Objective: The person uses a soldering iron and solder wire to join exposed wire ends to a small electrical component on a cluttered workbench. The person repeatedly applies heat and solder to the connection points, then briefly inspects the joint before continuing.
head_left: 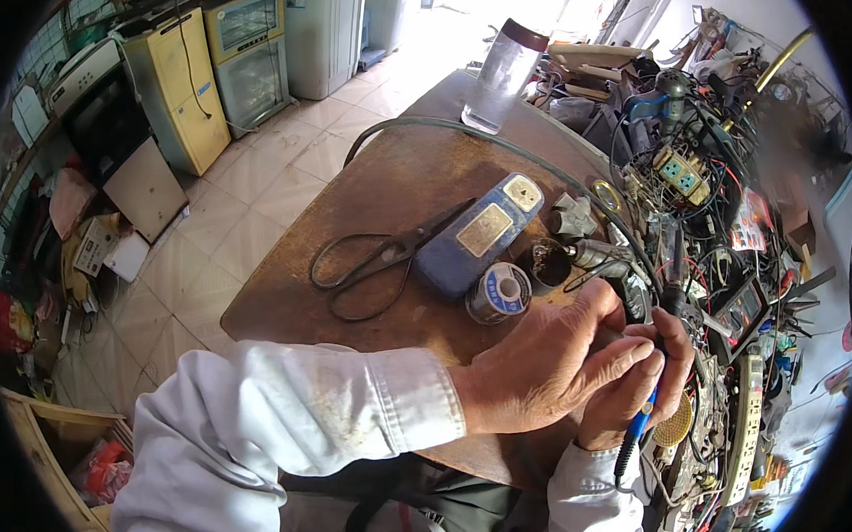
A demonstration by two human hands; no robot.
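Note:
My right hand [636,397] is closed around a soldering iron [638,424] with a blue handle and a black ribbed cord end pointing down toward my wrist. A dark tapered part rises beyond the fingers, in line with the handle. My left hand [546,364] reaches across from the left, its fingers bent and pinched against the right hand's fingers. Whatever it pinches is hidden. Close beside it stands a solder spool [487,303] with a blue and white label. Behind the spool lie a blue oblong case [441,257] and a pair of black scissors [393,255].
The worn wooden table [373,181] carries a clear jar [498,82] with a brown lid, a thick cable [472,129] and a small dark cup [547,263]. Tangled wires, parts and a power strip [745,427] crowd the right side. Old cabinets [175,84] line the left wall.

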